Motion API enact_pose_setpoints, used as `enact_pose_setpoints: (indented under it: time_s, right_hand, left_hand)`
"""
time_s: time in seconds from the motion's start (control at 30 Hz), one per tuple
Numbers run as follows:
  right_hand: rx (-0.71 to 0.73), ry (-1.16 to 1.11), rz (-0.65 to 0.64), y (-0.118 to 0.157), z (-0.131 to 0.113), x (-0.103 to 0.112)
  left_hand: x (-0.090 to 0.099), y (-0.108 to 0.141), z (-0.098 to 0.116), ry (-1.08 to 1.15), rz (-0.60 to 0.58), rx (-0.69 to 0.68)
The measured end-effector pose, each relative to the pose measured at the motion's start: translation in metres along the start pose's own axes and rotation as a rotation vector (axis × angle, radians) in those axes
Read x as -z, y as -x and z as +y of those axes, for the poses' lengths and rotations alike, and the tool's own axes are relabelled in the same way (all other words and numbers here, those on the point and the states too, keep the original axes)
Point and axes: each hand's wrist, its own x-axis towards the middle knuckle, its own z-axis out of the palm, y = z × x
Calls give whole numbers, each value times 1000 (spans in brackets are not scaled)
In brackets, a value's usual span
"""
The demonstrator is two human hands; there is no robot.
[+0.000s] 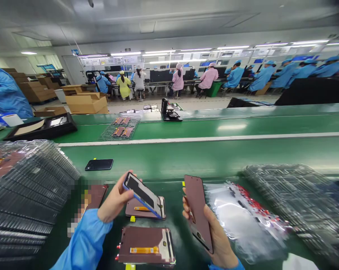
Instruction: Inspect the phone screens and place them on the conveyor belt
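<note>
My left hand (113,200), in a blue sleeve, grips a smartphone display panel (143,195) with a blue edge, tilted up by its side. My right hand (217,240) holds a second panel (197,210) upright, its copper-pink back facing me. Between my hands, a similar panel (145,208) lies flat on the green mat, partly under the tilted one. Another panel (145,245) with an orange strip lies nearer me. A third panel (98,195) lies left of my left hand, partly blurred. A black phone (99,164) lies beyond my hands.
Stacked clear trays (29,187) rise at the left, and more (287,198) at the right. A plastic bag (242,221) lies beside my right hand. Beyond runs a green conveyor belt (203,127), carrying a tray of panels (120,127). Gowned co-workers sit at distant benches.
</note>
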Motion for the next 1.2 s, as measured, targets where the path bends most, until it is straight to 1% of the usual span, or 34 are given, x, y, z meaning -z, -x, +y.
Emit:
enact_pose_setpoints:
  time_s: [0.07, 0.1, 0.17, 0.23, 0.27, 0.33, 0.4, 0.5, 0.7, 0.8, 0.93, 1.03, 1.2]
  right_hand:
    - [93, 164, -16, 5, -5, 1]
    - [139, 256, -51, 7, -8, 1]
    - [206, 434, -166, 13, -13, 0]
    - [254, 611, -273, 19, -16, -2]
    - [277, 699, -305, 21, -17, -4]
    - [331, 854, -339, 25, -18, -7]
    - [379, 958, -370, 28, -18, -9]
    - [421, 1022, -416, 30, -19, -12]
    - [431, 1088, -447, 31, -16, -16]
    - [452, 1107, -456, 31, -10, -18]
    - [469, 1177, -477, 33, -3, -19]
    - [466, 1227, -474, 35, 0, -18]
    - [462, 1265, -477, 36, 5, -14]
  left_hand:
    - [-12, 22, -8, 119, -118, 25]
    - [-16, 30, -11, 140, -164, 28]
    - [-23, 41, -17, 137, -238, 44]
    - [-29, 47, -20, 117, -296, 65]
    - [-31, 49, -21, 111, -316, 71]
    - [-34, 52, -21, 103, -346, 72]
    - [-37, 53, -21, 93, -370, 63]
    - [-39, 54, -20, 82, -388, 55]
    - [-47, 54, -17, 57, -402, 27]
    - [-54, 55, -24, 77, -409, 16]
    - [-59, 55, -37, 108, -391, -3]
    - [-61, 55, -42, 150, -387, 18]
    - [-63, 56, -36, 119, -351, 63]
